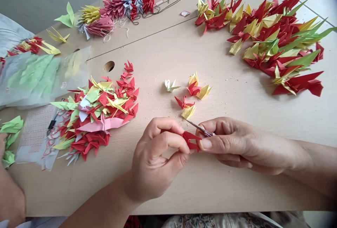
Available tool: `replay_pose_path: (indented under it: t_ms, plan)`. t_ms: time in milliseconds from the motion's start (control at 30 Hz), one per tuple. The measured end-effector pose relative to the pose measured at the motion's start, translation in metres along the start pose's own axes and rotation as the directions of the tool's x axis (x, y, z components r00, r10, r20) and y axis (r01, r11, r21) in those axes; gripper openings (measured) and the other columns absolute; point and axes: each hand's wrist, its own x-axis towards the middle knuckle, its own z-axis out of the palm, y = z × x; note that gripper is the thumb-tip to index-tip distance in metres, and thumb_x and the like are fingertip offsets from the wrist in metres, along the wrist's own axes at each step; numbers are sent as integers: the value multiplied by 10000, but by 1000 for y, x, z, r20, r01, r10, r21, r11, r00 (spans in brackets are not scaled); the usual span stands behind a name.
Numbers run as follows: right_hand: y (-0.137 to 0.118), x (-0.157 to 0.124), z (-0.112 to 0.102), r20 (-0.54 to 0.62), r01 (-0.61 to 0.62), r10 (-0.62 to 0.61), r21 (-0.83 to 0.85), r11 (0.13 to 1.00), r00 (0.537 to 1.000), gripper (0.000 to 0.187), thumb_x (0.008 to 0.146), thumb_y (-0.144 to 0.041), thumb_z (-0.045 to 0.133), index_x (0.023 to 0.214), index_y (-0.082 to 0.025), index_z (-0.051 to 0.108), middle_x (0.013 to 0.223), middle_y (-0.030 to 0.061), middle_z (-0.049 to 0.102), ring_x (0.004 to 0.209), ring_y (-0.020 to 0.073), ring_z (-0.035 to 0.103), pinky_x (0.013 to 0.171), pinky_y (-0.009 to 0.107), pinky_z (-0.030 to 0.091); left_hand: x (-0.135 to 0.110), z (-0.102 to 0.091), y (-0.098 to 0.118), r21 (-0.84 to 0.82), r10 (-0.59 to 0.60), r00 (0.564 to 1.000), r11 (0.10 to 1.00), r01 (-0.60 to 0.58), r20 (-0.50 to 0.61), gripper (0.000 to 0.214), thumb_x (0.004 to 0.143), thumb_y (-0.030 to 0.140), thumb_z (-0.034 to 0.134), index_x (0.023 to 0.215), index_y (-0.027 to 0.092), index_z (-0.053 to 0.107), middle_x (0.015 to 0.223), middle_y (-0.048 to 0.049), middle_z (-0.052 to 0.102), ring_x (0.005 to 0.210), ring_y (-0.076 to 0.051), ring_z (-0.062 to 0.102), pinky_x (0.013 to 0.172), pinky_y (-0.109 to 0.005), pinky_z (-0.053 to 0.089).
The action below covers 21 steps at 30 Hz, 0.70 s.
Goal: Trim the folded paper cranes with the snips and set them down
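My left hand [155, 156] is closed, pinching a small red paper crane [191, 140] between thumb and fingers. My right hand [231, 143] is closed too, pressing its thumb on the same crane and holding a thin metal needle-like tool [198, 128] whose point sticks out to the upper left. Both hands meet low in the middle of the wooden table [237, 98]. Just beyond them lie several small folded cranes [193, 91], red, yellow and pale green.
A heap of small red, green, yellow and pink cranes [97, 115] lies at left. A long heap of larger cranes [276, 41] fills the upper right. Strung cranes [118, 8] lie at the back. Plastic bags of paper [34, 77] sit far left, near another person's arm [10, 196].
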Motion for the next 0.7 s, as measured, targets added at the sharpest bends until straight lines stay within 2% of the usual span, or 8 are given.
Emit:
replay_pose_path:
  t_ms: [167, 333, 500, 600, 700]
  plan:
    - [0, 3, -2, 19, -3, 3, -11, 1000, 1000, 292, 809, -284, 854, 752, -155, 598, 551, -126, 410, 400, 13, 243, 328, 161, 146, -1, 1, 2, 81, 32, 999, 996, -32, 5, 274, 800, 8, 758, 896, 247, 665, 983, -9, 618, 867, -144, 647, 793, -269, 599]
    - [3, 2, -6, -8, 54, -56, -130, 990, 998, 378, 855, -398, 820, 757, -182, 526, 585, -119, 373, 456, 28, 234, 394, 178, 186, -1, 4, 0, -73, -61, 997, 996, 59, -36, 301, 792, 50, 802, 950, 248, 641, 974, -17, 607, 882, -160, 640, 782, -282, 613]
    - [2, -2, -9, -19, 128, -138, -268, 955, 990, 390, 969, -526, 673, 835, -184, 544, 625, -83, 430, 525, 58, 289, 450, 200, 203, 2, 3, 2, -181, -12, 991, 983, -13, -134, 355, 802, 40, 801, 1070, 239, 677, 993, -3, 576, 838, -111, 662, 685, -195, 612]
    - [1, -3, -9, 23, 107, -104, -262, 959, 994, 383, 973, -534, 667, 876, -176, 568, 632, -78, 470, 503, 51, 296, 445, 197, 225, 3, 2, 6, -214, -29, 987, 977, -5, -158, 434, 808, 23, 794, 1178, 234, 714, 1037, -9, 560, 828, -94, 676, 714, -176, 629]
    - [0, -3, -10, 95, 41, -18, -248, 968, 995, 394, 971, -550, 663, 938, -166, 581, 670, -64, 522, 480, 34, 347, 432, 181, 251, 3, 1, 7, -244, -49, 985, 970, 7, -165, 471, 806, 18, 803, 1213, 243, 729, 1060, -11, 554, 825, -83, 687, 732, -162, 637]
